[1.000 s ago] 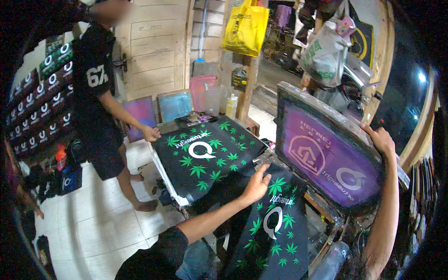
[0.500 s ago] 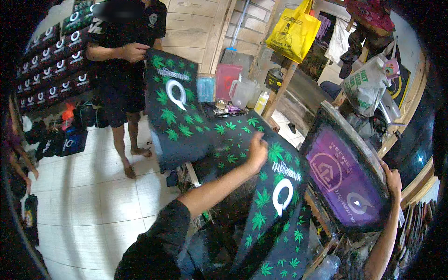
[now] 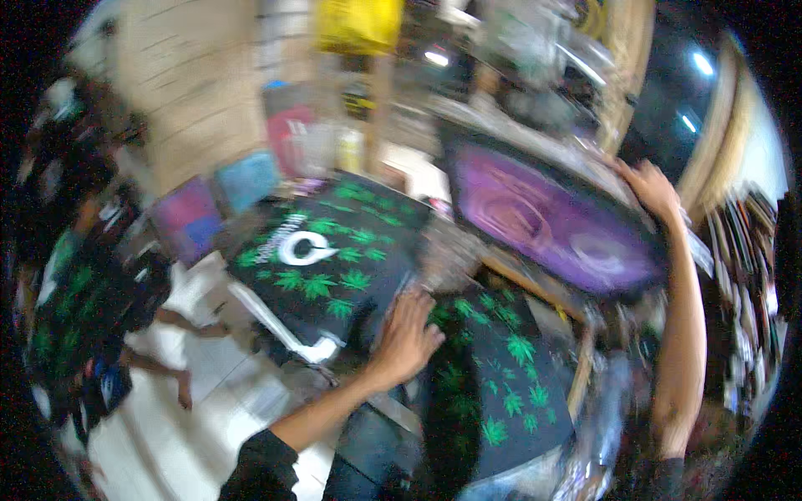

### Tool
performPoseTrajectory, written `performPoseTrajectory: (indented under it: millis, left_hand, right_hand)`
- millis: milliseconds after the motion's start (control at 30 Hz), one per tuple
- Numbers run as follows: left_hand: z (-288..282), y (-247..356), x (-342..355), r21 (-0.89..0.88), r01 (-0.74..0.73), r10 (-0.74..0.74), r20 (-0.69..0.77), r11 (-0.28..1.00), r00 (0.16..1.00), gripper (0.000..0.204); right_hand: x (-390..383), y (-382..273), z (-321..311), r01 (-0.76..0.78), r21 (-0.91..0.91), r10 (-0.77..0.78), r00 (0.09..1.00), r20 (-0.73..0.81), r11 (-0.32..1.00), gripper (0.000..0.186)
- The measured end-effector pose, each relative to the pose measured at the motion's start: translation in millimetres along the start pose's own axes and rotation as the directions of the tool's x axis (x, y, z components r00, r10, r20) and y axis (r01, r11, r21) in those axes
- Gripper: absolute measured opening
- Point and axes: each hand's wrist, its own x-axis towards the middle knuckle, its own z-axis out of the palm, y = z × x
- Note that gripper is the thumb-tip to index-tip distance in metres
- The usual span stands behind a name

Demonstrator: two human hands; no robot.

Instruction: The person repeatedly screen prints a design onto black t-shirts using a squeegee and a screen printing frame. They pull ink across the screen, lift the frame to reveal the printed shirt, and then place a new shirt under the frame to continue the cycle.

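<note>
My left hand [image 3: 407, 338] has its fingers stretched out by the near right edge of a black printed sheet [image 3: 393, 209] with green leaves and a white ring. That sheet lies on the work table. Another black leaf-printed sheet [image 3: 535, 376] hangs down toward me, just right of the same hand. My right hand [image 3: 652, 192] is closed on the upper edge of a screen printing frame [image 3: 585, 242]. Its purple mesh is tilted up off the table, facing me. Motion blur smears much of the view.
A person [image 3: 125, 259] stands at the left, near blurred black leaf-printed material [image 3: 71, 301]. Blue [image 3: 246, 181] and pink-blue [image 3: 188, 217] panels stand by the table's far side. A yellow bag [image 3: 359, 25] hangs above. Stacked flat frames [image 3: 743, 292] fill the far right.
The view has swung; the frame sits higher and further left in it. My left hand has gone from closed to spread fingers. The person's printed piece is now at the far left.
</note>
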Motion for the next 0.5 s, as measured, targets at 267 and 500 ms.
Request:
performPoseTrajectory:
  millis: [267,500]
  left_hand:
    - [171.9,67.0,-15.3,-0.286,-0.441,0.525,0.465,0.851,0.713,0.079]
    - [178.6,216.1,-20.0,-0.68,-0.351,0.694,0.326,0.644,0.642,0.062]
  right_hand:
    - [-13.4,-56.0,-10.2,-0.221,0.122,0.215,0.975,0.057,0.968,0.098]
    - [2.2,-51.1,-9.0,-0.176,0.187,0.183,0.983,-0.025,0.967,0.101]
